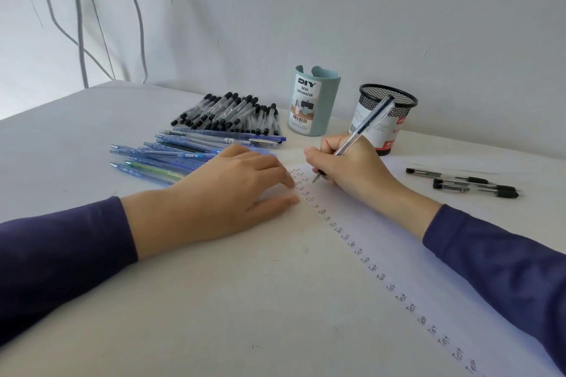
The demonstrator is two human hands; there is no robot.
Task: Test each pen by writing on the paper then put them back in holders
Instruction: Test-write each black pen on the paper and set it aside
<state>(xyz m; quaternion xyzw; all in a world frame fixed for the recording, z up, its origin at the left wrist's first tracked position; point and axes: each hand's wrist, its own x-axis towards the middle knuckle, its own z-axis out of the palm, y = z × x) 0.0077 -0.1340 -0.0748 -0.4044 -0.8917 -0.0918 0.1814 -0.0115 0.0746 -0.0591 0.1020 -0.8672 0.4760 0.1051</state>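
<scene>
Head | 2 hands (pixel 232 193) (pixel 352 170) | 1 pen (pixel 369 121) held | 2 holders (pixel 315 107) (pixel 390 131) | 1 paper (pixel 398 254)

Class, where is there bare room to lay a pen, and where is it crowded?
Free: desk between left forearm and paper; also between mesh holder and two black pens. Crowded: pen piles left of the teal holder.

Clear pen (pixel 364 125) tilting at centre, tip touching white paper (pixel 413 278) carrying a diagonal column of "Test". Black-capped pens (pixel 228 113) and blue pens (pixel 171 153) lying heaped centre-left; teal holder (pixel 314 101) and mesh holder (pixel 387 113) standing upright behind.
</scene>
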